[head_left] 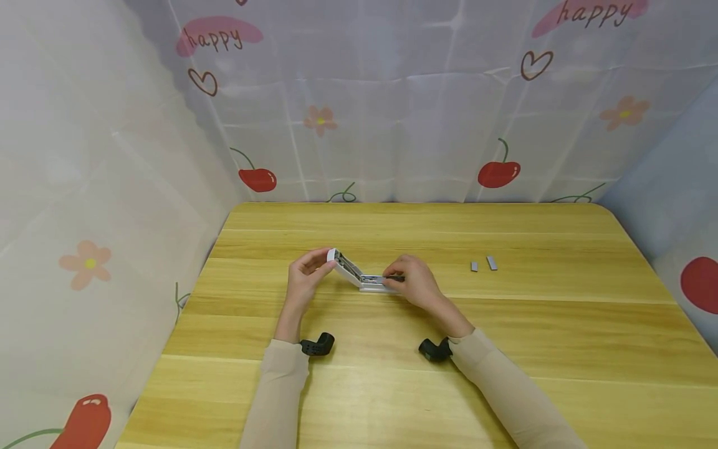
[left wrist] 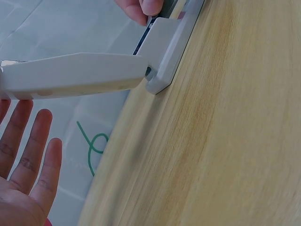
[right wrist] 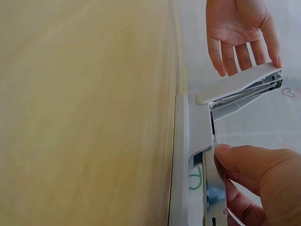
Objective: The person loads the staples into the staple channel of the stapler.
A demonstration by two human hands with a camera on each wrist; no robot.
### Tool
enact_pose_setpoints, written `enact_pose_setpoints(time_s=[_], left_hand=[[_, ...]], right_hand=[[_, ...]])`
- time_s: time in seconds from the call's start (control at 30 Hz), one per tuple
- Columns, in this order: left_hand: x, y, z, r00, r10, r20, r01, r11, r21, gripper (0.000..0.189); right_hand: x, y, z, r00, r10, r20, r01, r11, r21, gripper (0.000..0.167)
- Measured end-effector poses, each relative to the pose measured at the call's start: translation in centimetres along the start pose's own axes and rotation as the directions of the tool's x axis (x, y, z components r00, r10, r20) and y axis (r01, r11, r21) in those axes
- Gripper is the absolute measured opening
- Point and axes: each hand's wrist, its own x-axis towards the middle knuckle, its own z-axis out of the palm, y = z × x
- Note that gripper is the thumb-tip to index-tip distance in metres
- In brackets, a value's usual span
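Note:
A white stapler (head_left: 346,270) lies unfolded, its long base on the table and its upper arm (right wrist: 244,89) tilted up to the left. My left hand (head_left: 305,277) pinches the raised end of that arm between thumb and fingertips, the other fingers (left wrist: 40,150) stretched out below it. At the base, my right hand (head_left: 414,280) grips the shiny metal magazine (right wrist: 215,193) with the thumb on one side and fingers behind. Part of the magazine is hidden by the right hand in the head view.
Two small grey strips, one short (head_left: 473,266) and one longer (head_left: 492,262), lie on the wooden table (head_left: 359,386) to the right. A printed curtain (head_left: 392,143) hangs behind the table's far edge. Black wrist cameras (head_left: 318,345) sit on both wrists.

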Motion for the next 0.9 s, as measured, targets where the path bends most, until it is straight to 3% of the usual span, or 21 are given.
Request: enact_pose_setpoints(time_s=[0.3,0.5,0.73,0.9], left_hand=[[0.0,-0.1,0.0,1.000,-0.002,0.004,0.002,1.000,0.014,0.032],[0.0,-0.1,0.0,1.000,0.005,0.002,-0.005,1.000,0.020,0.031],[0.0,-0.1,0.0,1.000,0.009,0.001,-0.009,1.000,0.021,0.032],[0.0,-0.2,-0.1,1.000,0.010,0.002,-0.010,1.000,0.025,0.032]], right_hand=[[-0.1,-0.2,0.0,0.999,0.011,0.044,-0.011,1.000,0.000,0.015],[-0.7,0.1,-0.8,0.999,0.005,0.034,-0.005,1.000,-0.004,0.023],[-1.9,1.5,-3.1,0.997,0.038,-0.062,-0.039,0.999,-0.027,0.026],[-3.1,4.0,-4.7,0.978,0.094,-0.185,-0.102,0.994,-0.034,0.025]])
